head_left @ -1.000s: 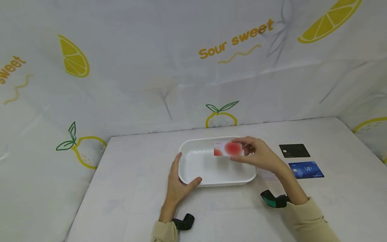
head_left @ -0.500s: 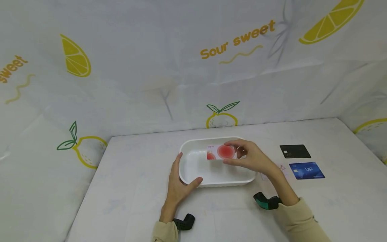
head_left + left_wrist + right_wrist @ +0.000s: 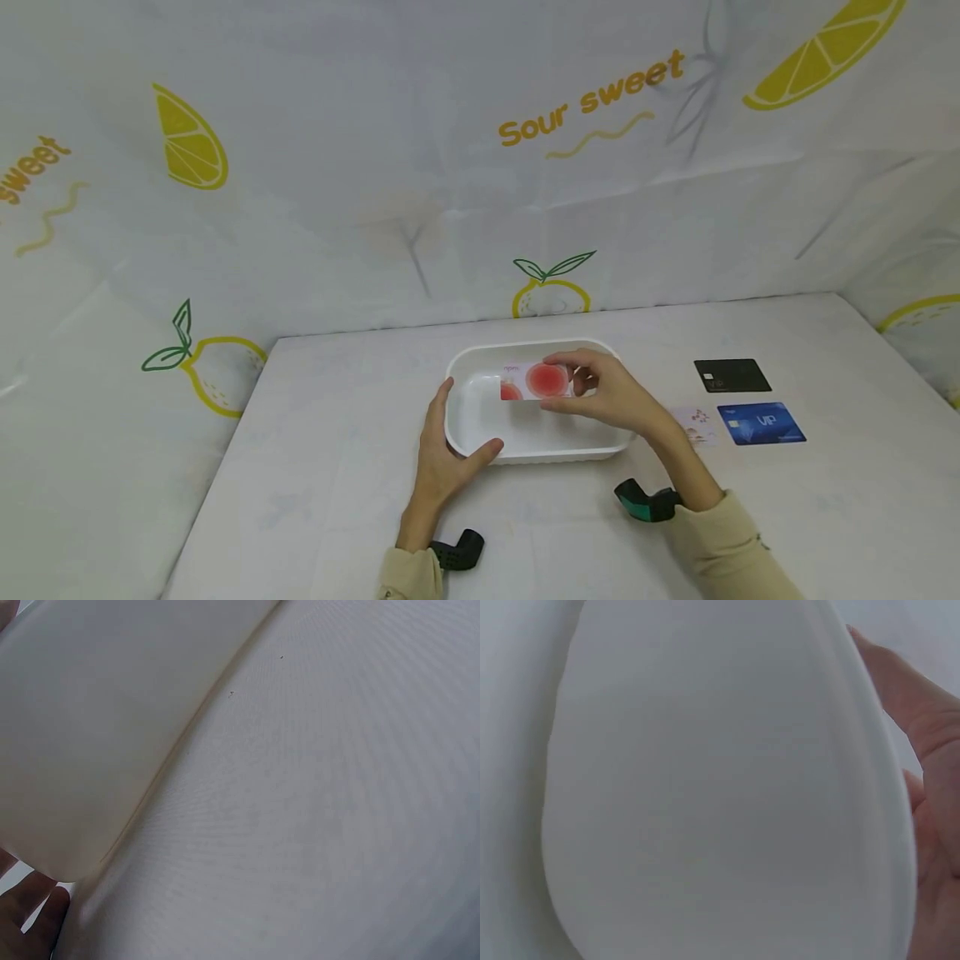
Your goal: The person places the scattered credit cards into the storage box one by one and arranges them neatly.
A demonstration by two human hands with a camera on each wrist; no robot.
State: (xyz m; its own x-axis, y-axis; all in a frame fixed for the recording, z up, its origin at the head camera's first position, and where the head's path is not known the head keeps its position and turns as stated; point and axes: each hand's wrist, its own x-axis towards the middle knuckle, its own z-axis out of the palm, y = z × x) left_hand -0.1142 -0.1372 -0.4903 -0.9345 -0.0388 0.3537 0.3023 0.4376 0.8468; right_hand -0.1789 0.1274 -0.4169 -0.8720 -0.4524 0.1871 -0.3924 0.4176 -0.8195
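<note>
My right hand [image 3: 603,396] pinches a white card with red circles [image 3: 536,382] between thumb and fingers, above the white plastic tray [image 3: 480,433]. The card faces up toward the head camera, its right end covered by the fingers. My left hand [image 3: 442,462] holds the tray's left end, thumb over the front rim and fingers along the outer side. In the left wrist view, fingers [image 3: 30,904] curve at the tray's corner. Seen by the right wrist camera, the tray's wall [image 3: 720,787] fills most of the picture, with part of the right hand behind its rim.
On the table right of the tray lie a black card [image 3: 732,376], a blue VIP card [image 3: 762,423] and a pale pink card [image 3: 696,427], partly hidden by the right wrist. A lemon-print cloth [image 3: 337,167] hangs behind the table.
My right hand has moved left and slightly toward me with the red-circled card, over the middle of the tray. More of the pale pink card shows. The left hand keeps its place.
</note>
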